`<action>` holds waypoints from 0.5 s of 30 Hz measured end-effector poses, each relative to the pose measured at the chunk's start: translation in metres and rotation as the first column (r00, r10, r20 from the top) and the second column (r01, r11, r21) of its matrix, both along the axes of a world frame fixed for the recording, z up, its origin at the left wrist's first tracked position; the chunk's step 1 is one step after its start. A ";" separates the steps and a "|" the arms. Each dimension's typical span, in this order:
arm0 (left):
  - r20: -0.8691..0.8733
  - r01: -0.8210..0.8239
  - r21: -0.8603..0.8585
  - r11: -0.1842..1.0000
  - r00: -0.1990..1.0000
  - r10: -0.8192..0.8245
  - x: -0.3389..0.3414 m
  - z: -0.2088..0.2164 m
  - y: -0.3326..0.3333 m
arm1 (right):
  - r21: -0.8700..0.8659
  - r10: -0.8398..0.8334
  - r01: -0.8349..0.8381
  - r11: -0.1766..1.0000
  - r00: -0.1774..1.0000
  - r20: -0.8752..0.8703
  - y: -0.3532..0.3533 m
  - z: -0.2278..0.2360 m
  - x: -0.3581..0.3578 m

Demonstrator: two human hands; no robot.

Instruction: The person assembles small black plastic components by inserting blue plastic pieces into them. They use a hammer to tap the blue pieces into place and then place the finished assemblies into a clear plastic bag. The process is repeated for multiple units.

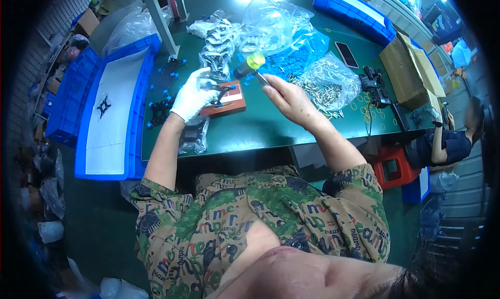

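My left hand (195, 97), in a white glove, grips a small dark part with arms (224, 92) over a reddish-brown block (237, 107); its exact kind is unclear. The block lies near the front edge of the green table. My bare right hand (289, 99) is closed round the handle of a mallet (253, 62). One face of the mallet's head is yellow-green, the other dark. It hangs in the air beyond the block, clear of the part. Similar dark parts with blue tips (160, 111) lie left of my gloved hand.
Behind the block are bagged parts (216, 51) and a clear bag of blue pieces (297, 57). A bag of metal pins (325, 85), a phone (346, 55) and a cardboard box (409, 72) stand rightward. Blue trays (112, 116) flank the left. Another person (448, 142) sits far right.
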State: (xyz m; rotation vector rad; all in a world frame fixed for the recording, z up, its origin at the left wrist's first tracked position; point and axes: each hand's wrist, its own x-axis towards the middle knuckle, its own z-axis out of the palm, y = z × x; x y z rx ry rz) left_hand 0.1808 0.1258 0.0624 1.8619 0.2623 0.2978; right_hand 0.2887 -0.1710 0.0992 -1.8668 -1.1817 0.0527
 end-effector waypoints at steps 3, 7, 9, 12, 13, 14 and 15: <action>-0.116 0.080 0.451 0.889 0.993 -0.030 -0.009 0.019 0.017 | 0.000 -0.032 0.032 0.999 0.999 -0.043 -0.008 -0.020 -0.002; -0.304 0.284 0.863 0.419 0.953 -0.021 -0.016 0.058 0.013 | -0.027 -0.077 0.075 0.997 0.991 -0.112 -0.020 -0.034 0.000; -0.388 0.378 0.897 0.231 0.922 -0.001 -0.012 0.061 0.001 | -0.023 -0.098 0.095 0.995 0.987 -0.127 -0.022 -0.041 -0.001; -0.326 0.307 0.908 0.286 0.945 0.021 -0.006 0.060 -0.004 | -0.018 -0.113 0.111 0.994 0.983 -0.148 -0.022 -0.042 -0.001; -0.275 0.246 0.900 0.359 0.961 0.031 -0.003 0.058 -0.004 | -0.013 -0.112 0.111 0.994 0.983 -0.144 -0.023 -0.040 -0.002; -0.188 0.138 0.848 0.511 0.981 0.047 -0.003 0.045 0.002 | -0.004 -0.106 0.107 0.994 0.984 -0.142 -0.021 -0.038 -0.005; -0.067 0.015 0.742 0.670 0.996 0.052 -0.006 0.037 0.000 | 0.002 -0.103 0.104 0.995 0.985 -0.136 -0.020 -0.036 -0.006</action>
